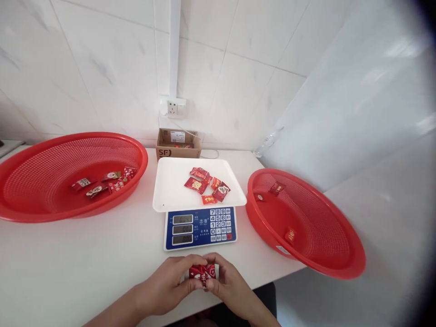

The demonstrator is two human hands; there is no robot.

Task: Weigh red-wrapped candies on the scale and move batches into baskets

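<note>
My left hand (179, 281) and my right hand (226, 281) meet near the table's front edge, both closed on one red candy packet (202, 271) with white lettering. Just beyond them stands a digital scale (200, 229) with a blue keypad panel and three small displays. On its white tray (173, 186) lie several red candy packets (196, 184), bunched toward the right side. Thumbs and fingertips cover the edges of the held packet.
To the left, a large red basket (68, 145) contains several packets. Another red basket (306, 181) on the right, tilted and overhanging the table edge, has a few packets inside. Behind the scale sits a cardboard box (180, 153) against the tiled wall, below a power socket (172, 107).
</note>
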